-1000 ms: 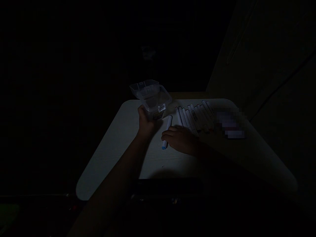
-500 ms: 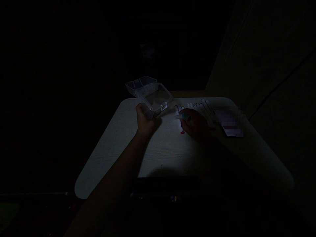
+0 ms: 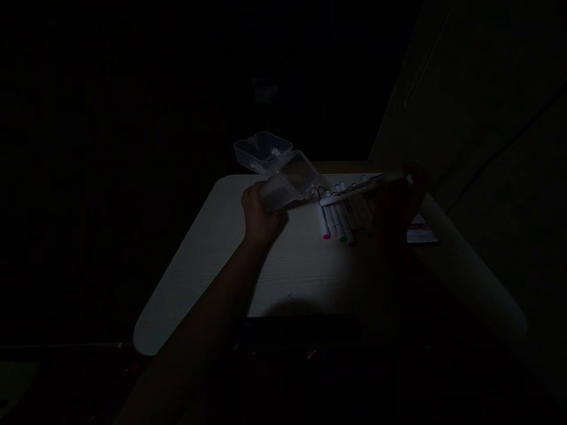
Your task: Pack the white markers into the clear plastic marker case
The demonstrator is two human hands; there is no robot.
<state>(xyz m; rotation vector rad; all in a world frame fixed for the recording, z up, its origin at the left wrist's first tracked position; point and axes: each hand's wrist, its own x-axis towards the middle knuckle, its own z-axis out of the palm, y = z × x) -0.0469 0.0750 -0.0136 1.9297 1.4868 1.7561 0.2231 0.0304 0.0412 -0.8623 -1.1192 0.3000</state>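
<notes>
My left hand [image 3: 257, 215] is wrapped round the side of a clear plastic box [image 3: 283, 188], holding it tilted above the table. Its hinged lid [image 3: 263, 150] hangs open toward the far left. My right hand [image 3: 398, 198] is dark and partly blurred over the right side of the table. From its fingers a long white marker [image 3: 343, 196] points left, across a row of markers. Several white markers [image 3: 331, 218] lie side by side below it, some with pink or green ends. The box's inside shows no marker that I can make out.
The white table [image 3: 212, 260] has rounded corners. A flat item with a pale, lit face [image 3: 420, 231] lies near its right edge, partly behind my right hand. A wall [image 3: 487, 118] rises on the right; the surroundings are very dark.
My right hand has moved right and away from the left end of the marker row, uncovering more markers. The box in my left hand has shifted slightly right and tilted more.
</notes>
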